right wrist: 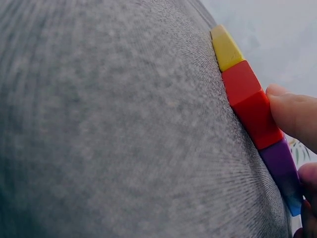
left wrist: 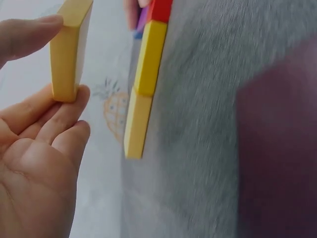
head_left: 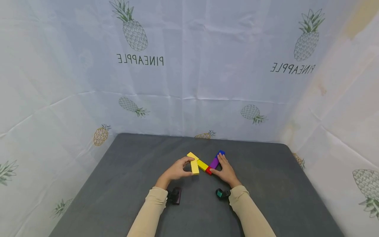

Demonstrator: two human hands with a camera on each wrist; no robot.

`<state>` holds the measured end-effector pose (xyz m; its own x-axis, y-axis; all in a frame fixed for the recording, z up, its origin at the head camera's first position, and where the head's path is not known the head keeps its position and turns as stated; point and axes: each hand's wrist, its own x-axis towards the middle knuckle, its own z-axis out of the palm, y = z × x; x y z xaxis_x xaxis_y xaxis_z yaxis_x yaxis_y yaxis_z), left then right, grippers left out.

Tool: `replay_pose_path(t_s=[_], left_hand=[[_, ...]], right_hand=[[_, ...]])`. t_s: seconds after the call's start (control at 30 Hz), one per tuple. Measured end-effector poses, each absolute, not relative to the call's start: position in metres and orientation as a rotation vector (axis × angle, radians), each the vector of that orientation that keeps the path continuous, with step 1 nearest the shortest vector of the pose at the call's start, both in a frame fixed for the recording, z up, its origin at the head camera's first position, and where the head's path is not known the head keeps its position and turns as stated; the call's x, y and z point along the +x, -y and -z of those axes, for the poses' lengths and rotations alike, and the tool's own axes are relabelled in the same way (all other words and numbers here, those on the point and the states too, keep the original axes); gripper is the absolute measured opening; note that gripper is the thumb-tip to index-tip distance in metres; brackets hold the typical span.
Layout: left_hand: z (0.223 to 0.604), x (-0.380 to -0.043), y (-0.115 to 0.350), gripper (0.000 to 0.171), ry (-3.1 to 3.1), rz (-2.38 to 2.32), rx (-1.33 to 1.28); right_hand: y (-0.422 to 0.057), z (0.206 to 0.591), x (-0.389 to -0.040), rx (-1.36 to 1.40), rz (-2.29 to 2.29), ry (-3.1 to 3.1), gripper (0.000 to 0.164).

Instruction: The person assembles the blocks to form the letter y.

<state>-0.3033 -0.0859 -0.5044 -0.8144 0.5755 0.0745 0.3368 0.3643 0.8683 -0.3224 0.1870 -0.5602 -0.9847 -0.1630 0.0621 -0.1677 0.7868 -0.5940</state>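
My left hand pinches a pale yellow block between thumb and fingertips. The left wrist view shows this block upright, apart from the row behind it. That row lies on the table in a V: another pale yellow block, a bright yellow block, a red block, a purple block and a blue block. Over its right arm spreads my right hand. Its thumb touches the red block, with the fingers beside the purple block and blue block.
The dark grey table ends in front of a white cloth printed with pineapples. Another cloth wall stands on each side. Below the wrists sit a dark reddish flat object and a black wrist device.
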Motion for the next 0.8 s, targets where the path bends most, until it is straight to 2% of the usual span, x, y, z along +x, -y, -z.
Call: replay_pose_path(t_s=[0.8], left_hand=[[0.515,-0.29,0.03,0.059,-2.514,-0.739,0.908]], right_hand=[[-0.19,0.559,-0.319,0.331,-1.048,2.901,0.092]])
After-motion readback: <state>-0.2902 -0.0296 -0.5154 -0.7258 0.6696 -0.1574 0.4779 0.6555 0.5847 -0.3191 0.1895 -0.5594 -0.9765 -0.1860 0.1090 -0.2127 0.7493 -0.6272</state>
